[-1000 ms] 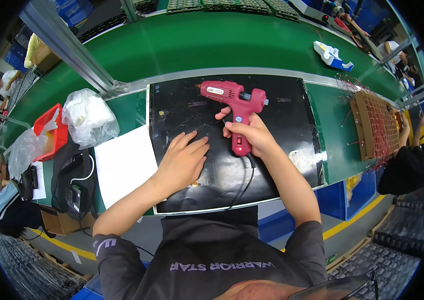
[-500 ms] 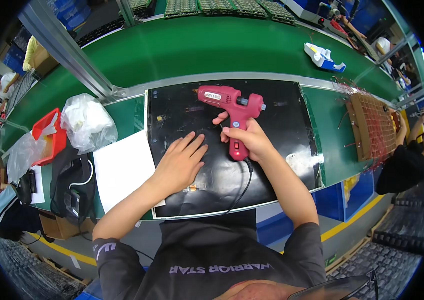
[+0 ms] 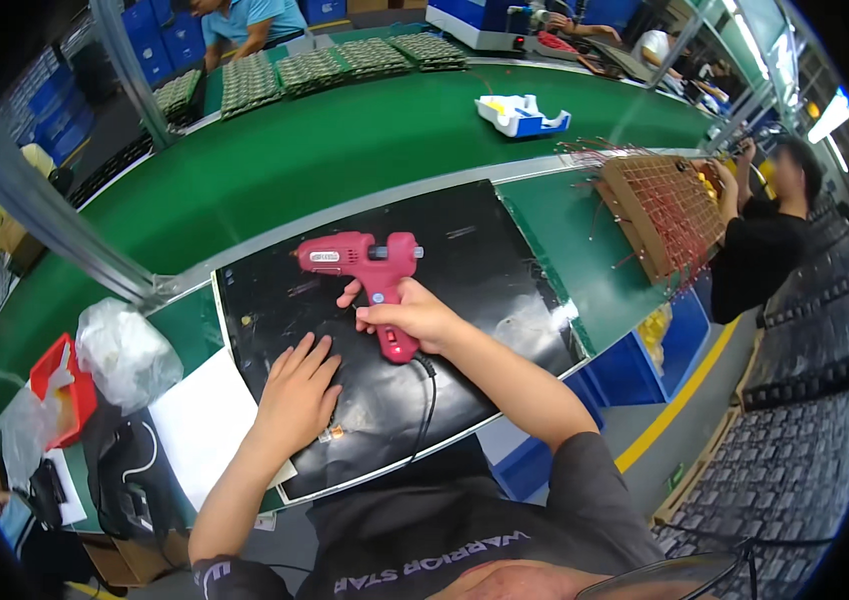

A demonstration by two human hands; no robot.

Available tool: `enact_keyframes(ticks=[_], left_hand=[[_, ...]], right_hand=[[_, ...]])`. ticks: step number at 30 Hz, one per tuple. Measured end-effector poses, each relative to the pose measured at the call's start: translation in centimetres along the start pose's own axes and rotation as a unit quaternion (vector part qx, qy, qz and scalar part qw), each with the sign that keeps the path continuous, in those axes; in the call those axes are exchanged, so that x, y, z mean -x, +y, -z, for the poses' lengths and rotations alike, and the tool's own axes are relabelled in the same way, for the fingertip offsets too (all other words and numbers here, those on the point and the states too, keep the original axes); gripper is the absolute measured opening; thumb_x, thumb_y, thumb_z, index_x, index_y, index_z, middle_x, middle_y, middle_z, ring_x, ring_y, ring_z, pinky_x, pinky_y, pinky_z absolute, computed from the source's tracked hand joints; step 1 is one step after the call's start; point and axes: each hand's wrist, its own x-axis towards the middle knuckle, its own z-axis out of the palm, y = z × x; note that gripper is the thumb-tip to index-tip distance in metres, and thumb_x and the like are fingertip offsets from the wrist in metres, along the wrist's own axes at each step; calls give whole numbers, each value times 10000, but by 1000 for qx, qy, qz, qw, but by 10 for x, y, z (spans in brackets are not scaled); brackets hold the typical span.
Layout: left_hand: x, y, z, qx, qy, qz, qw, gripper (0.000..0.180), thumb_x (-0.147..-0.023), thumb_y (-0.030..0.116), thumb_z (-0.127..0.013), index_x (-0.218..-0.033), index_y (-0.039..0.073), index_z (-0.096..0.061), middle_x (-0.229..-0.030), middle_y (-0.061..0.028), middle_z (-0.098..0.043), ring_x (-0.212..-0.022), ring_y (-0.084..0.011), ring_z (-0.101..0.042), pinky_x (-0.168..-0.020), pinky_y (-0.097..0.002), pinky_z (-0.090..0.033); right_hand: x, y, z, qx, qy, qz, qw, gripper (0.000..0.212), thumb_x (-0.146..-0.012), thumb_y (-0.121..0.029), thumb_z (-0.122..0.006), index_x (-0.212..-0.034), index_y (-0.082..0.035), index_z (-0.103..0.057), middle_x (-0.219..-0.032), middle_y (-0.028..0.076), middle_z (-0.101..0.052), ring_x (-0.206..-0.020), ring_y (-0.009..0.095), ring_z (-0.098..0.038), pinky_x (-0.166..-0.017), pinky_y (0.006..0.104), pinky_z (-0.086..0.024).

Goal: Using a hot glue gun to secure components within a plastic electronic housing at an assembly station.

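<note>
- Hands first; what does the right hand [image 3: 415, 315] have?
- It is wrapped around the handle [image 3: 397, 342] of a pink glue gun [image 3: 377, 285]; the barrel [image 3: 353, 248] lies just beyond that hand, long axis running left to right, nozzle [image 3: 296, 256] to the left.
- And the left hand [image 3: 295, 395]?
- Spread flat, gripping nothing; it rests on the black mat [image 3: 475, 265], on the near side of the nozzle, apart from the gun.
- Farther out?
- White sheet [image 3: 203, 425] just left of that hand; green counter [image 3: 550, 210] showing to the right of the right hand, past the mat.
</note>
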Motion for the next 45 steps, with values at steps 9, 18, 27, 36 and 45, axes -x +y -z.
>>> enact_keyframes(ticks=[9, 18, 27, 36, 45], left_hand=[[-6, 1, 26, 116, 26, 20, 993, 321, -786, 131, -695, -1085, 23, -651, -1214, -165, -618, -1161, -328, -563, -1006, -423, -421], [-155, -31, -21, 277, 71, 53, 957, 283, -840, 67, -648, -1113, -2, -624, -1025, -125, -667, -944, -194, -656, -816, -304, -519], [-369, -16, -78, 224, 225, -38, 948, 441, -791, 172, -683, -1184, -3, -583, -1143, -186, -633, -1064, -319, -622, -924, -397, -491], [-470, 22, -88, 95, 184, 45, 977, 480, -757, 204, -749, -1190, 75, -587, -1095, -181, -654, -1003, -375, -617, -880, -447, -497], [-381, -12, -67, 176, 216, -13, 960, 394, -742, 194, -771, -1082, 88, -603, -917, -151, -667, -893, -343, -621, -790, -440, -488]], right_hand=[[23, -28, 7, -6, 32, 9, 999, 348, -819, -22, -661, -1154, -42, -569, -1090, 64, -644, -813, 126, -627, -726, 265, -501], [90, -48, 59, -48, 132, 116, 983, 378, -817, -22, -649, -1176, -20, -531, -1138, 133, -631, -832, 179, -636, -742, 313, -527], [138, -36, 81, -111, 190, 227, 949, 427, -803, -5, -638, -1212, 4, -513, -1183, 164, -593, -880, 211, -610, -789, 344, -484], [154, -7, 81, -163, 224, 229, 933, 420, -782, 17, -636, -1186, 0, -520, -1161, 188, -583, -891, 244, -616, -792, 386, -495], [157, -5, 80, -204, 197, 236, 930, 430, -780, 6, -616, -1196, -11, -506, -1163, 187, -573, -885, 250, -617, -732, 360, -525]])
